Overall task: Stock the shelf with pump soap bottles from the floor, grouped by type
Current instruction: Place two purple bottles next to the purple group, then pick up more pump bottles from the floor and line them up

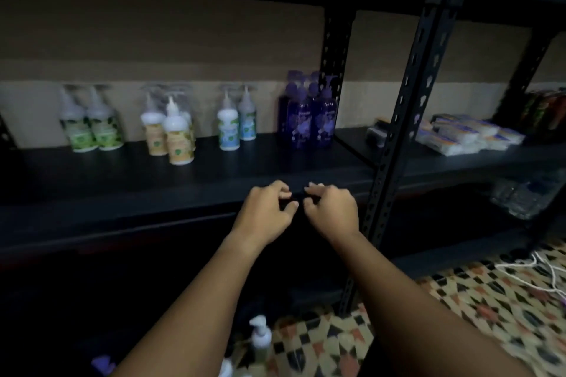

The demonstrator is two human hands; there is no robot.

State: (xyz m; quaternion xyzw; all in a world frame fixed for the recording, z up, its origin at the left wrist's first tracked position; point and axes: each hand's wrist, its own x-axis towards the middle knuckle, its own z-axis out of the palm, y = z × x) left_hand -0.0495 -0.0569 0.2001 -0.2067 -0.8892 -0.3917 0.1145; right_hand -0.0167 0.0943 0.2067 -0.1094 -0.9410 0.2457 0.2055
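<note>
on the black metal shelf (190, 180) four groups are standing left to right: green-labelled white pump bottles (92, 125), peach-labelled ones (171, 135), blue-labelled ones (235, 125), dark purple bottles (309, 116); labels are too blurred to read. the left hand (266, 211) and right hand (332, 208) are hovering at the shelf edge, fingers loosely curled, holding nothing. judging by this, the person is between placements; next is reaching down for the white pump bottle (260, 338) on the patterned floor (459, 315).

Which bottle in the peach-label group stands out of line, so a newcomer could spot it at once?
Start at the long black shelf along the wall, then take the second cluster from the left, the peach-label bottles. The one you want is the front bottle: it stands closest to the shelf's front edge, ahead of its group, with a white pump neck.
</note>
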